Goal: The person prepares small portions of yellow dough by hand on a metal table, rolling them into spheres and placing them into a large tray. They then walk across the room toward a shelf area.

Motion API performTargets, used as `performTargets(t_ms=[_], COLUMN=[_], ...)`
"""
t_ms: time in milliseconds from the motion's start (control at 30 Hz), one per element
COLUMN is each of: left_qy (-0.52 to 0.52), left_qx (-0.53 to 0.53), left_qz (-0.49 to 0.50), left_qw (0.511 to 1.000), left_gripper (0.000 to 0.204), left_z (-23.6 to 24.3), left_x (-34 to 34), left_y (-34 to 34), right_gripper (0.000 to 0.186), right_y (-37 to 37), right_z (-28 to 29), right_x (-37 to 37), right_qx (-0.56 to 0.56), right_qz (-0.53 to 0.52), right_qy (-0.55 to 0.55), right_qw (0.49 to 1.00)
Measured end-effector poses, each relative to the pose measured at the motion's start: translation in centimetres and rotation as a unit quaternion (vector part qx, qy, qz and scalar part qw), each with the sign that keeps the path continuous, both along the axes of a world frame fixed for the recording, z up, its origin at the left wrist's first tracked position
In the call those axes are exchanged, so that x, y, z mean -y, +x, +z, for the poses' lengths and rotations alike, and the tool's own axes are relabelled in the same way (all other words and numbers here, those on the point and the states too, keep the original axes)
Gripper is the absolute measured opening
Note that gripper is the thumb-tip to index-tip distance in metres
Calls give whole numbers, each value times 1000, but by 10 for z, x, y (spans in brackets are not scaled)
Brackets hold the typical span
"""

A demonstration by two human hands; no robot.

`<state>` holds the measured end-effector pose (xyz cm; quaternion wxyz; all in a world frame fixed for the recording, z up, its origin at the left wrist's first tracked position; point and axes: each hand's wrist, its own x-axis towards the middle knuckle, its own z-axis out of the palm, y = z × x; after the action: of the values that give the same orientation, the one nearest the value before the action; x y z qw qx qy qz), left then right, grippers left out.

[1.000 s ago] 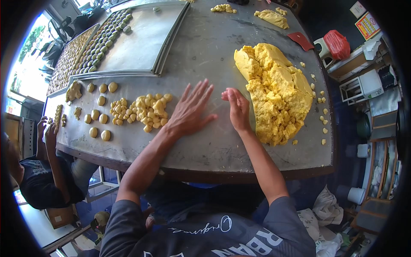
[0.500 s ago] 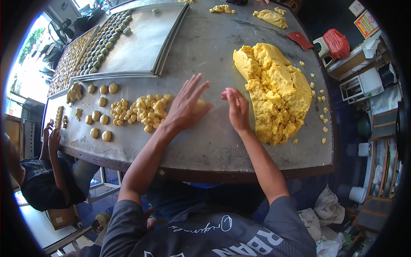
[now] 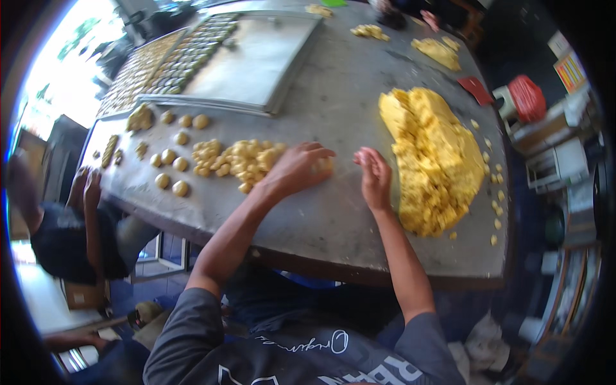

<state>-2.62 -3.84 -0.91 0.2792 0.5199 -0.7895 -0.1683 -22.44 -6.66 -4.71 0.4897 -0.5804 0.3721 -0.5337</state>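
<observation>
My left hand (image 3: 296, 170) is closed on the metal tabletop, its fingers curled over a pale piece of dough (image 3: 325, 167) that shows at the fingertips. Against its wrist side lies a heap of small dough balls (image 3: 250, 160). Off to the right, my right hand (image 3: 375, 178) hovers with fingers bent together and the thumb against them; whatever they may hold is hidden. Just beyond that hand is a big crumbly mound of yellow dough (image 3: 436, 160).
Stacked metal trays (image 3: 247, 74) with rows of small rounds stand at the far left. Larger dough balls (image 3: 169, 156) sit left of the heap. A red scraper (image 3: 475, 90) and small dough bits (image 3: 495, 192) lie along the right edge. Another person's hands (image 3: 85, 185) are at the left edge.
My left hand has gone from flat with fingers spread to curled over the dough piece. The right hand remains beside the mound, fingers bent. The whole view has shifted slightly and blurred.
</observation>
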Motion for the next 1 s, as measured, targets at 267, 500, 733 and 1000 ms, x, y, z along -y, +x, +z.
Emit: performTargets(t_ms=[267, 500, 733, 1000], left_qy=[98, 297, 273, 348], left_qx=[-233, -373, -375, -459], left_qz=[2, -56, -156, -211], left_qw=[968, 877, 872, 790], left_gripper=[36, 43, 68, 65], left_z=[5, 18, 56, 51], left_x=[-10, -61, -101, -119], left_y=[-1, -16, -42, -83], right_gripper=[45, 70, 70, 69], right_y=[5, -9, -35, -57], right_z=[16, 42, 30, 32], right_x=[-24, -97, -117, -166], right_qx=[-10, -348, -301, -205], right_qz=[74, 76, 44, -58], right_qy=[18, -216, -264, -191], right_qw=[997, 909, 915, 958])
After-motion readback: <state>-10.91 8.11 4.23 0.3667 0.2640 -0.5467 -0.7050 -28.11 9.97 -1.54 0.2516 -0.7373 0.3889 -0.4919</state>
